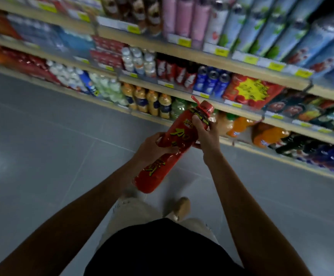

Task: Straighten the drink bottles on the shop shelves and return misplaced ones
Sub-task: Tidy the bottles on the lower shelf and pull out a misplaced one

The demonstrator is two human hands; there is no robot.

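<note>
A big red drink bottle (pixel 179 140) with yellow lettering and a red cap is tilted in front of me, cap towards the shelves. My left hand (pixel 151 148) grips its middle from the left. My right hand (pixel 206 132) grips the upper part just below the neck. The bottle's lower end hangs over the floor, clear of the shelf. Behind it, the bottom shelf (pixel 241 145) holds orange drink bottles (pixel 239 125) and yellow juice bottles (pixel 152 103).
Rows of shelves (pixel 202 58) run from upper left to right, packed with cans, bottles and cartons and lined with yellow price tags. Grey tiled floor (pixel 52 140) spreads to the left and below. My legs and one shoe (pixel 182 208) show beneath the bottle.
</note>
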